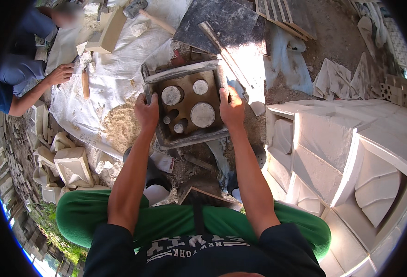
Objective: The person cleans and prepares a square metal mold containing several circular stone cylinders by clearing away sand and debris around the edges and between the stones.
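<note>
- Far to your left, another person in blue kneels at a white plastic sheet; their hand rests by a wooden-handled tool among pale stone offcuts.
- Lower left, a heap of pale moulded plaster blocks lies on the ground, well apart from your work.
- Your left hand is curled shut over the left rim of the square, dust-caked metal mould frame, thumb on top, fingers wrapped under the edge.
- The frame sits on the ground straight ahead of you, between your hands — grey rims, a brown inner plate, and five round grey plugs of differing sizes standing in it, the largest toward the right.
- Your right hand grips the frame's right rim the same way, closed firmly on the edge.
- Behind the frame a dark flat slab carries a long wooden stick.
- To your right, a stack of white cast blocks with angled hollows stands near your elbow.
</note>
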A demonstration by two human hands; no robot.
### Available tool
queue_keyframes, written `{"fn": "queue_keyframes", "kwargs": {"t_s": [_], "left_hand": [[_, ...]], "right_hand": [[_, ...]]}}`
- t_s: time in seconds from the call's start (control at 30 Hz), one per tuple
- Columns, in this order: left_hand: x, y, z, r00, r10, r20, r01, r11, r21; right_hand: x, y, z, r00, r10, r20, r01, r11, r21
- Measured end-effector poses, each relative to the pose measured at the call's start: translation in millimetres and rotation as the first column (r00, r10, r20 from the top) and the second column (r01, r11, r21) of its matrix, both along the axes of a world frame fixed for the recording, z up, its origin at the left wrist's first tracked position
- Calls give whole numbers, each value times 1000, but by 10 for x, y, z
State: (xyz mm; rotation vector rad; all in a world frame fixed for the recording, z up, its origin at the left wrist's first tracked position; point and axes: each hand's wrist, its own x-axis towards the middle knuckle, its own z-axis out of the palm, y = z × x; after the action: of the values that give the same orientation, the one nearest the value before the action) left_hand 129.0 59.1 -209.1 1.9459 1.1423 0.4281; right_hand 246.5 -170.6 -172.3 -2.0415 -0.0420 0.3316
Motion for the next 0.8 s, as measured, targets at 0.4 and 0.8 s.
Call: {"fn": "queue_keyframes", "kwargs": {"t_s": [0.4,0.8], "left_hand": [[171,243,-78,913,407,37,-32,161,-986],[180,273,-244,925,279,258,217,168,-962]], "right_hand": [[-27,-65,-55,995,41,85,-23,979,-202],[-274,-205,-19,988,2,153,12,996,-92]]}}
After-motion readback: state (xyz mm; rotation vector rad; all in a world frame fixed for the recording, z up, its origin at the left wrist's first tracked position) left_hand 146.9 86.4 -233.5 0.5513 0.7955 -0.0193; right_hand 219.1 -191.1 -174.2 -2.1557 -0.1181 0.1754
